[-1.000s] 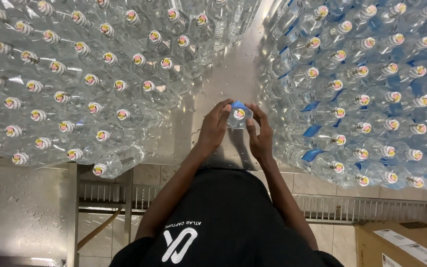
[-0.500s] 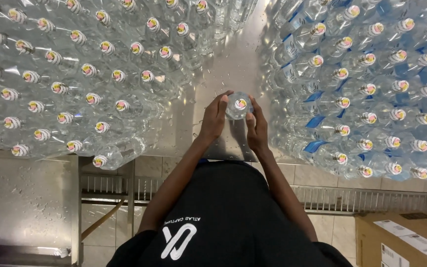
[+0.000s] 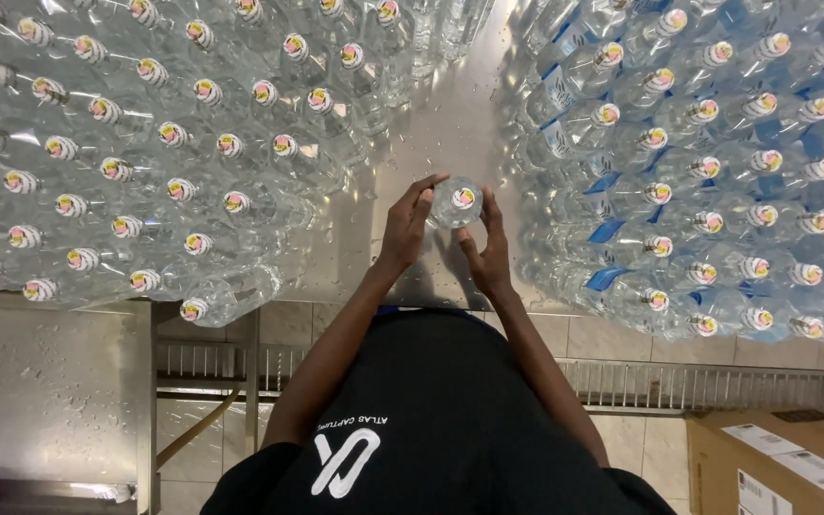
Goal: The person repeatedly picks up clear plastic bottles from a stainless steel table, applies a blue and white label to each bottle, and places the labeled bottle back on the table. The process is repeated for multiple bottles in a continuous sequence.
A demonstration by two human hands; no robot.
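Bottle (image 3: 457, 202), clear plastic with a coloured cap, stands upright on the wet steel table (image 3: 431, 133) between two masses of bottles, the left hand (image 3: 404, 229) and right hand (image 3: 488, 250) cupping it, fingers (image 3: 423, 191) curled around its sides.

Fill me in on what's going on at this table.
A person in a black shirt stands at a wet steel table and holds one clear plastic bottle upright between both hands. The left hand wraps its left side; the right hand cups the right. To the left stands a crowd of plain capped bottles; to the right, capped bottles with blue labels. The held bottle sits in the bare lane between them. A cardboard box is on the floor at lower right.
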